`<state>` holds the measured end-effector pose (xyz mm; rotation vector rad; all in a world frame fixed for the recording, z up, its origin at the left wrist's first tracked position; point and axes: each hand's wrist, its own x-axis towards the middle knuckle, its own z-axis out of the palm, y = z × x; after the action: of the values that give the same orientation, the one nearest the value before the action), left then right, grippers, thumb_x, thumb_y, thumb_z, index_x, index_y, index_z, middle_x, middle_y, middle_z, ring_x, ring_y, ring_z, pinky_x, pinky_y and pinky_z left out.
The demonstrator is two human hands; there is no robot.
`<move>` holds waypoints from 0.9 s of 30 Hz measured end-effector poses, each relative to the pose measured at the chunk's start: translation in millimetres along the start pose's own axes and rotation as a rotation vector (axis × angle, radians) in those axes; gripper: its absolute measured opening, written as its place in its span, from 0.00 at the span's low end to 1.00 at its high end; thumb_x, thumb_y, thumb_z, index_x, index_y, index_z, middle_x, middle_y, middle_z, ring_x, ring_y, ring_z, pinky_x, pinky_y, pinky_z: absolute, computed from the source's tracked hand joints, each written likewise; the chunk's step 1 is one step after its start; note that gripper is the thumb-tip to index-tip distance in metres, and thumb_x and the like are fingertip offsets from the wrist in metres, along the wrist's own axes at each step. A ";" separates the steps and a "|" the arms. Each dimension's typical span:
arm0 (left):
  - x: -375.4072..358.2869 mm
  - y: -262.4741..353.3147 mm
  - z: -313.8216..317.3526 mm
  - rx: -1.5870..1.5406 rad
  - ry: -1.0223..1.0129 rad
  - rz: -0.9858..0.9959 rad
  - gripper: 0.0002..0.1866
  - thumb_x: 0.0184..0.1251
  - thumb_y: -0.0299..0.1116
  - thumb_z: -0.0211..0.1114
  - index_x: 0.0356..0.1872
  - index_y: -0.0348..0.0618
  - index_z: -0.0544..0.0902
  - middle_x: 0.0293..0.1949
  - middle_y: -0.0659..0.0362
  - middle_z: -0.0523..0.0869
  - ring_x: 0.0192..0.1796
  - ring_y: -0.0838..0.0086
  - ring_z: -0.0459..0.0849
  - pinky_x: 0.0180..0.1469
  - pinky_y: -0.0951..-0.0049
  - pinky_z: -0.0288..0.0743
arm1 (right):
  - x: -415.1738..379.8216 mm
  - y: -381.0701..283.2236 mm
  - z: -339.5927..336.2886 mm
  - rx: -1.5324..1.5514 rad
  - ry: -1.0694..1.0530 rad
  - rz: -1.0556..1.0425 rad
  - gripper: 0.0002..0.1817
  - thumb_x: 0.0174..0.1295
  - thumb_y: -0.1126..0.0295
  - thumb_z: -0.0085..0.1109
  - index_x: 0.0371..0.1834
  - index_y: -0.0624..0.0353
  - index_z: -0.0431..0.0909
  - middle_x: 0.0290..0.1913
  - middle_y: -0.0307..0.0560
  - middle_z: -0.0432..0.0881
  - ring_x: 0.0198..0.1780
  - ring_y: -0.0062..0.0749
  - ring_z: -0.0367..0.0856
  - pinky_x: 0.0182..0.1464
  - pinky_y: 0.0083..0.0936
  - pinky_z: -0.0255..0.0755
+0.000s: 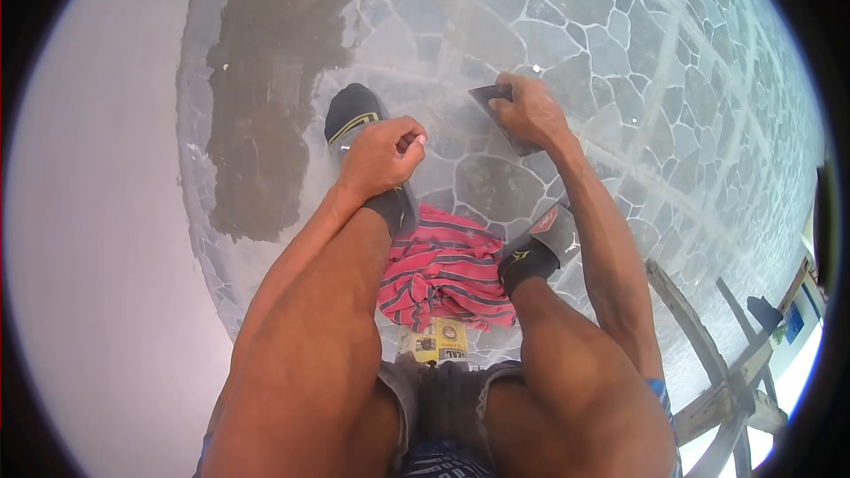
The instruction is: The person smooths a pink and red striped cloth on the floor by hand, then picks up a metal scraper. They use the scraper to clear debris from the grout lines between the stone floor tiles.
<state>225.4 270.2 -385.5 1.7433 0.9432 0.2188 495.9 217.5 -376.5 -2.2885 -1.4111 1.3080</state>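
Note:
My right hand (529,112) grips a thin, dark, flat rectangular scraper (501,115), tilted over the stone-patterned floor (501,186). Whether its lower edge touches the surface cannot be made out. My left hand (382,156) is closed in a loose fist above my left foot, with nothing visible in the curled fingers. A dark sandal with yellow stripes (352,115) shows just beyond that hand. Between my feet lies a crumpled pink and dark striped cloth (447,270).
A wet-looking grey-brown patch (270,80) covers the floor on the left, beside a plain white surface (97,212). Near my shorts sits a yellow-labelled package (440,341). A wooden frame (708,350) stands at lower right. My right sandal (540,243) is beside the cloth.

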 end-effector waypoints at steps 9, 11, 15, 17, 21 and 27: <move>0.8 -1.0 2.3 -0.012 -0.002 -0.023 0.04 0.67 0.30 0.67 0.37 0.41 0.87 0.30 0.56 0.90 0.31 0.66 0.88 0.37 0.68 0.81 | -22.0 96.7 -78.2 0.091 0.037 0.316 0.20 0.60 0.64 0.63 0.54 0.61 0.87 0.44 0.63 0.90 0.47 0.50 0.90 0.52 0.41 0.80; 0.0 1.3 4.5 0.007 -0.003 -0.036 0.04 0.67 0.30 0.67 0.37 0.41 0.87 0.30 0.56 0.90 0.31 0.66 0.88 0.37 0.67 0.81 | -9.0 76.7 -47.1 -0.076 0.082 0.178 0.15 0.62 0.64 0.68 0.49 0.61 0.86 0.39 0.60 0.90 0.42 0.48 0.90 0.47 0.42 0.79; 1.9 2.2 2.8 0.040 -0.039 -0.045 0.05 0.67 0.30 0.67 0.37 0.41 0.87 0.29 0.55 0.89 0.31 0.67 0.88 0.37 0.68 0.81 | 2.7 46.2 -5.7 -0.241 0.132 -0.103 0.15 0.60 0.65 0.68 0.47 0.61 0.86 0.43 0.64 0.89 0.49 0.64 0.86 0.52 0.51 0.77; 0.7 -0.1 1.6 0.043 -0.056 -0.044 0.05 0.67 0.30 0.67 0.37 0.40 0.87 0.29 0.55 0.89 0.31 0.68 0.88 0.37 0.68 0.81 | -2.5 50.2 -11.1 -0.149 0.117 -0.136 0.15 0.60 0.65 0.68 0.48 0.60 0.86 0.43 0.63 0.89 0.48 0.63 0.86 0.52 0.50 0.77; -4.7 -0.1 1.4 0.028 -0.025 -0.030 0.05 0.68 0.30 0.67 0.37 0.39 0.87 0.28 0.55 0.89 0.30 0.68 0.88 0.37 0.69 0.81 | -14.3 93.0 -60.2 0.130 0.058 0.270 0.14 0.63 0.64 0.69 0.45 0.64 0.85 0.30 0.49 0.88 0.34 0.37 0.86 0.44 0.38 0.78; 3.0 5.0 2.3 0.039 -0.038 -0.037 0.05 0.67 0.29 0.66 0.37 0.39 0.87 0.28 0.55 0.89 0.30 0.68 0.88 0.36 0.69 0.81 | -20.8 76.2 -40.1 0.108 0.118 0.151 0.18 0.63 0.63 0.69 0.51 0.63 0.86 0.42 0.60 0.90 0.46 0.52 0.89 0.51 0.41 0.78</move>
<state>231.1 270.0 -383.0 1.7580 0.9565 0.1434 571.6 171.5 -379.8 -2.3957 -1.1223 1.2333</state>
